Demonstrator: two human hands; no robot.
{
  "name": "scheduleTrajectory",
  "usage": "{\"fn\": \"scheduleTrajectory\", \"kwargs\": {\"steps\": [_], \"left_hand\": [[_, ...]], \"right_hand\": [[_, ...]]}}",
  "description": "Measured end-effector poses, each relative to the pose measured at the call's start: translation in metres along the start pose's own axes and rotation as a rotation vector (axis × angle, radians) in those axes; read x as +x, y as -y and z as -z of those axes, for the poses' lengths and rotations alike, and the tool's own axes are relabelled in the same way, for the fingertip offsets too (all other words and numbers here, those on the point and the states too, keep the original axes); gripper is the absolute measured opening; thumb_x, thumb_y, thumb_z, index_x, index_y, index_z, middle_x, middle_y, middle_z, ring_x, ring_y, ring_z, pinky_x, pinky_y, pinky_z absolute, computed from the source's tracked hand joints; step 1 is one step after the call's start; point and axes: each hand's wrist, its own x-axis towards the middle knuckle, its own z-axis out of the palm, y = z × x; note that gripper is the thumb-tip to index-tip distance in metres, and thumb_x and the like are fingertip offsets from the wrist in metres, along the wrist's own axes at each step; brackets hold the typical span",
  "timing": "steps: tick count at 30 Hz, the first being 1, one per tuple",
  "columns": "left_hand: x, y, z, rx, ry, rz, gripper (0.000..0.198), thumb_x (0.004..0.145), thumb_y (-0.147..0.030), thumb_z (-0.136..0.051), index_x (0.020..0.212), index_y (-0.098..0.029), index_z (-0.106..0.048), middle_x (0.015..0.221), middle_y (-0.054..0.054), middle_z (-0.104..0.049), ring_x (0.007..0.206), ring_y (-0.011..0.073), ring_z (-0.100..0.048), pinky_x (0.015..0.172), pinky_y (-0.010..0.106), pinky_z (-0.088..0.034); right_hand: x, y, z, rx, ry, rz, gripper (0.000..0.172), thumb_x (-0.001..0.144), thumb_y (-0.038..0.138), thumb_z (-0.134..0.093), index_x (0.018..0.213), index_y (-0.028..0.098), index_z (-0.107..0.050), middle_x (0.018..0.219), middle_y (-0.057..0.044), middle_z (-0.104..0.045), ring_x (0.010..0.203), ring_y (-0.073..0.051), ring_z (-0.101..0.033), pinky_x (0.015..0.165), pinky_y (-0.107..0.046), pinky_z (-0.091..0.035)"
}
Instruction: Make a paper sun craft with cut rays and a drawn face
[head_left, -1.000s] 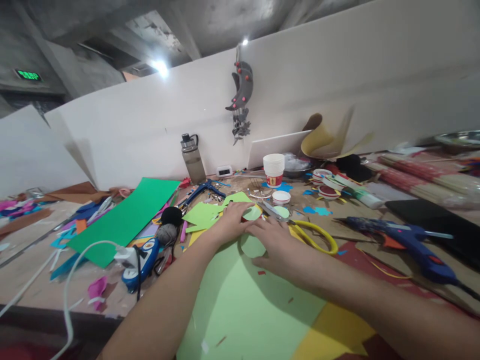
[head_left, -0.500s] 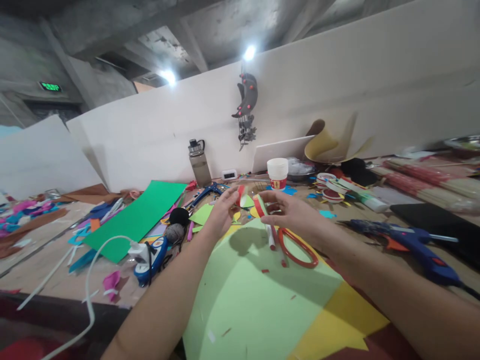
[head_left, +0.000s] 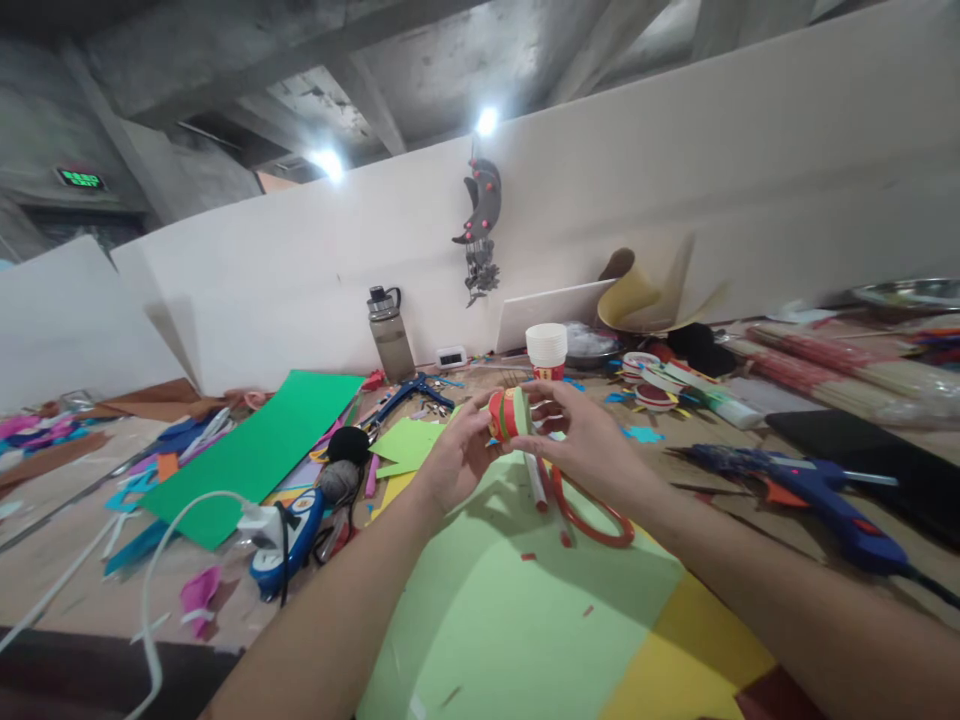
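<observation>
Between my two hands, above the pale green sheet, is a small red round piece with a green band and a pale green face. The fingers of my left hand wrap its left side. My right hand grips its right side with thumb and fingertips. Just below the right hand lie orange-handled scissors, partly hidden, and a white-and-red stick. Small red scraps are on the sheet. Behind the hands stands a stack of paper cups.
To the right lies a blue glue gun. At left are a green sheet, a blue power strip with a white cable, and a yarn ball. A bottle stands at the back. Red-wrapped sticks lie at back right.
My hands have come together. The red piece in my left hand and the red-rimmed green piece in my right now meet as one round piece. The view has shifted slightly.
</observation>
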Motion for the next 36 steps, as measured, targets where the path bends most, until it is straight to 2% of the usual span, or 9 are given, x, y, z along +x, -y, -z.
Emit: {"fn": "scheduleTrajectory", "kwargs": {"steps": [4, 13, 20, 25, 30, 36], "left_hand": [[-0.001, 0.0, -0.002, 0.013, 0.047, -0.024, 0.034, 0.08, -0.021, -0.06, 0.114, -0.022, -0.059, 0.11, 0.005, -0.062, 0.091, 0.0145, -0.058, 0.077, 0.028, -0.049], [-0.004, -0.002, -0.002, 0.056, 0.039, -0.036, 0.038, 0.077, -0.021, -0.065, 0.115, -0.021, -0.06, 0.109, 0.006, -0.063, 0.092, 0.0157, -0.06, 0.079, 0.028, -0.048], [-0.003, 0.001, 0.001, -0.011, 0.063, 0.031, 0.035, 0.078, -0.018, -0.061, 0.112, -0.021, -0.062, 0.112, 0.006, -0.063, 0.094, 0.0158, -0.06, 0.078, 0.027, -0.05], [-0.003, 0.003, 0.001, -0.018, 0.037, 0.035, 0.034, 0.078, -0.021, -0.062, 0.112, -0.02, -0.062, 0.111, 0.006, -0.064, 0.095, 0.0167, -0.061, 0.075, 0.027, -0.052], [-0.003, 0.004, 0.0, 0.012, 0.002, 0.027, 0.034, 0.077, -0.022, -0.066, 0.11, -0.02, -0.062, 0.109, 0.005, -0.064, 0.092, 0.0149, -0.061, 0.072, 0.024, -0.051], [0.001, 0.003, 0.006, -0.018, -0.062, -0.005, 0.03, 0.075, -0.025, -0.066, 0.105, -0.021, -0.062, 0.101, 0.004, -0.067, 0.086, 0.0159, -0.062, 0.075, 0.03, -0.052]], "right_hand": [[0.0, -0.004, -0.001, -0.017, -0.003, 0.014, 0.051, 0.066, 0.033, -0.077, 0.111, 0.021, -0.056, 0.112, -0.008, -0.061, 0.087, -0.019, -0.061, 0.075, -0.037, -0.054], [-0.001, -0.012, -0.003, -0.082, 0.003, 0.12, 0.055, 0.068, 0.037, -0.077, 0.116, 0.023, -0.054, 0.112, -0.007, -0.059, 0.088, -0.019, -0.059, 0.079, -0.037, -0.053], [-0.005, -0.002, -0.001, -0.257, -0.035, 0.171, 0.053, 0.067, 0.035, -0.078, 0.113, 0.021, -0.056, 0.108, -0.007, -0.055, 0.08, -0.017, -0.057, 0.077, -0.036, -0.052], [-0.007, 0.002, -0.001, -0.293, -0.036, 0.196, 0.049, 0.068, 0.03, -0.078, 0.112, 0.023, -0.058, 0.109, -0.007, -0.054, 0.09, -0.021, -0.058, 0.08, -0.038, -0.052], [-0.007, 0.003, -0.002, -0.236, -0.001, 0.143, 0.049, 0.07, 0.032, -0.075, 0.114, 0.024, -0.058, 0.111, -0.007, -0.055, 0.092, -0.021, -0.058, 0.081, -0.038, -0.052], [0.0, -0.004, 0.0, -0.1, 0.011, -0.016, 0.049, 0.069, 0.036, -0.073, 0.113, 0.022, -0.057, 0.109, -0.006, -0.06, 0.087, -0.018, -0.06, 0.077, -0.034, -0.052]]}}
